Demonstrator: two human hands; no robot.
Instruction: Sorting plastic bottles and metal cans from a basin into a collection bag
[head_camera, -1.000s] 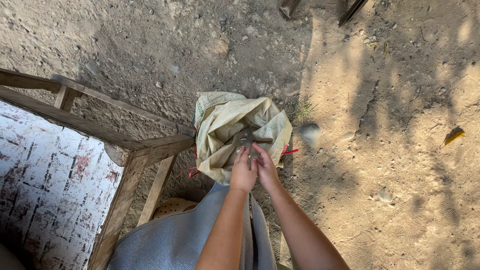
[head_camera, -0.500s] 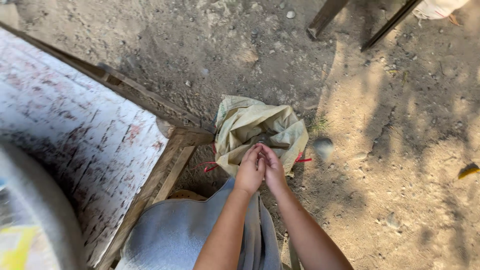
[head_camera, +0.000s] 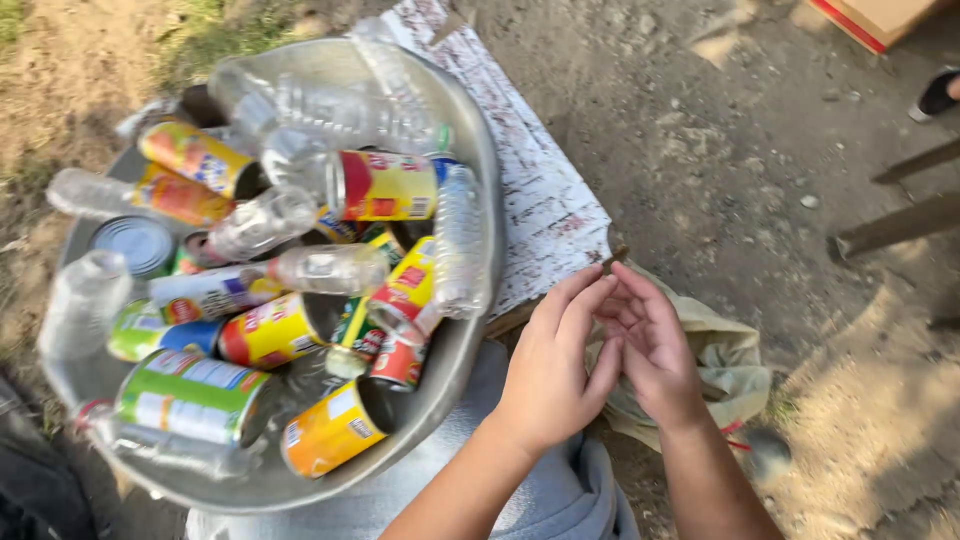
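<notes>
Rubbing together: left hand (head_camera: 555, 375) and right hand (head_camera: 655, 350), both empty, fingers loose; metal basin (head_camera: 470, 150) of cans just left; sack (head_camera: 730, 365) beneath; palms best kept over sack.

One head cam only, looked steeply down from close above both hands (head_camera: 600, 370), facing the dirt ground (head_camera: 760, 190); metal basin (head_camera: 470, 130) of cans & bottles filled frame's left.
</notes>
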